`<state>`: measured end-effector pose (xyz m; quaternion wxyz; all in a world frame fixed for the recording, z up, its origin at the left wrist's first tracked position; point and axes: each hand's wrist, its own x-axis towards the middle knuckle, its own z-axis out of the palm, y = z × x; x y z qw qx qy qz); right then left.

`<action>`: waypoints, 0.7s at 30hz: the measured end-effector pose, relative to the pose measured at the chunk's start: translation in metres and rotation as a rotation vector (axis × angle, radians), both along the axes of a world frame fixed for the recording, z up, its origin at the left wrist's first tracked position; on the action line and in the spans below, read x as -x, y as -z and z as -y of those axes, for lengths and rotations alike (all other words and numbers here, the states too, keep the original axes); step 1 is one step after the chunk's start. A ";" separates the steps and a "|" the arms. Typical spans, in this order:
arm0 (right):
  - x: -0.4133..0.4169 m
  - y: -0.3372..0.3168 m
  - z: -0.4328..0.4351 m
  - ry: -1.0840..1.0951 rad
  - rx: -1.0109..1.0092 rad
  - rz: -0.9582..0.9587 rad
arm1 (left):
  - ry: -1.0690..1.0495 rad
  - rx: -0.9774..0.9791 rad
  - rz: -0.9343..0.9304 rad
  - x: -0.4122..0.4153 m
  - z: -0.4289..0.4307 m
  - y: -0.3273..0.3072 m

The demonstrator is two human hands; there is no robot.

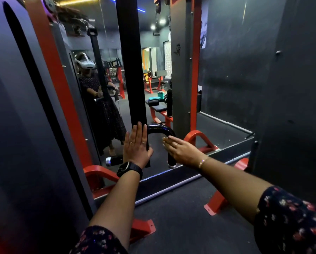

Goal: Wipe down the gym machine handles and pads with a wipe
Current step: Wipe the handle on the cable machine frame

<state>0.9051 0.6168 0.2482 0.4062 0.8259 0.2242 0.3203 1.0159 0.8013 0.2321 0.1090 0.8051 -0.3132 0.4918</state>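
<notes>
A black curved bar handle [160, 130] hangs from a broad black strap [131, 70] in front of a wall mirror. My left hand [137, 145] lies flat with straight fingers against the strap and the handle's left leg, thumb on the right side of it. My right hand [181, 150] reaches in from the right with straight fingers, its fingertips touching the handle's right bend above the grip end with a chrome cap [171, 163]. No wipe shows in either hand.
A grey and red machine column [43, 107] stands close on my left, another red-framed column [184, 70] to the right. Red floor feet [215, 204] sit on the dark rubber floor. The mirror reflects benches and a person wearing a headset. A dark wall [281, 88] is on the right.
</notes>
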 end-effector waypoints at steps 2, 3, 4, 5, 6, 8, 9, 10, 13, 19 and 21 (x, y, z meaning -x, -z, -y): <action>0.003 0.027 0.002 0.056 -0.044 -0.056 | 0.015 0.017 0.012 0.000 0.001 0.000; 0.003 0.040 -0.001 0.057 -0.061 -0.106 | 0.020 0.024 0.016 0.000 0.002 -0.001; 0.005 0.048 -0.004 0.047 -0.078 -0.150 | 0.015 0.026 0.022 0.001 0.003 0.000; 0.006 0.053 -0.006 0.019 -0.103 -0.162 | 0.001 0.028 0.032 0.002 0.003 0.000; 0.010 0.052 -0.008 -0.025 -0.150 -0.139 | -0.014 0.037 0.041 0.002 0.004 0.000; 0.015 0.042 -0.006 -0.163 -0.330 -0.025 | -0.030 0.070 0.036 0.004 0.009 0.000; 0.016 0.033 -0.006 -0.224 -0.449 0.023 | -0.040 0.088 0.033 0.005 0.011 0.001; 0.018 0.022 -0.005 -0.253 -0.603 0.071 | -0.048 0.102 0.036 0.006 0.016 0.001; 0.019 -0.020 -0.015 -0.188 -1.131 0.237 | -0.041 0.067 0.053 0.014 0.029 0.000; -0.002 -0.068 -0.040 -0.040 -1.624 0.087 | -0.085 0.032 0.089 0.024 0.037 -0.006; -0.002 -0.049 -0.042 -0.019 -1.553 -0.091 | -0.039 0.063 0.068 0.027 0.036 -0.006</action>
